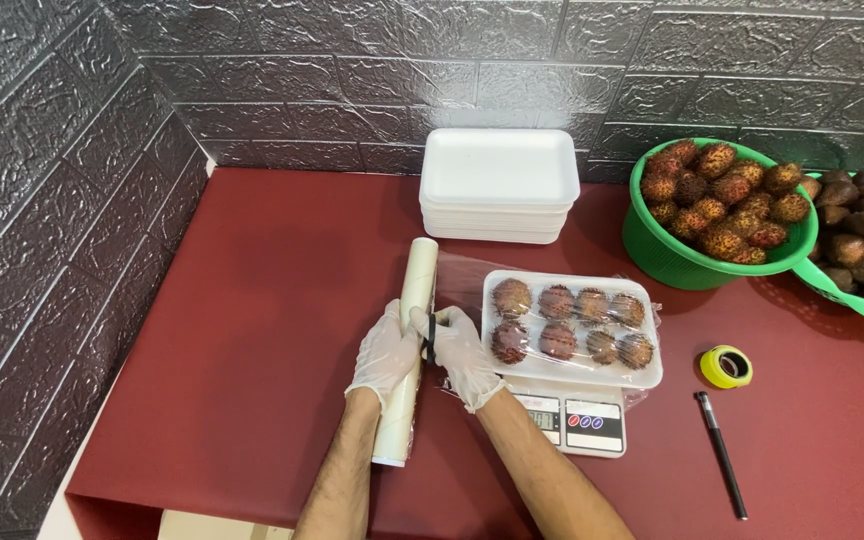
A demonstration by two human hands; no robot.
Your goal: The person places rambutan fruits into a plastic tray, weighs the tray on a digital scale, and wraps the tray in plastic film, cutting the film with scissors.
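On the red table (252,330), a foam tray of rambutans (572,325) sits on a scale (577,420) under stretched film. Your left hand (384,352) grips the cling-film roll (407,350), steadying it; your right hand (462,352) pinches a small black cutter (431,338) against the film.

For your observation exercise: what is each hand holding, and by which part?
Left hand grips the cling-film roll around its middle; right hand holds a small dark tool against it.

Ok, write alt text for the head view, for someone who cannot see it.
Two gloved hands, left hand and right hand, grip a roll of cling film on a dark red table. Film stretches over a white tray of rambutans on a small scale, near green baskets of fruit.
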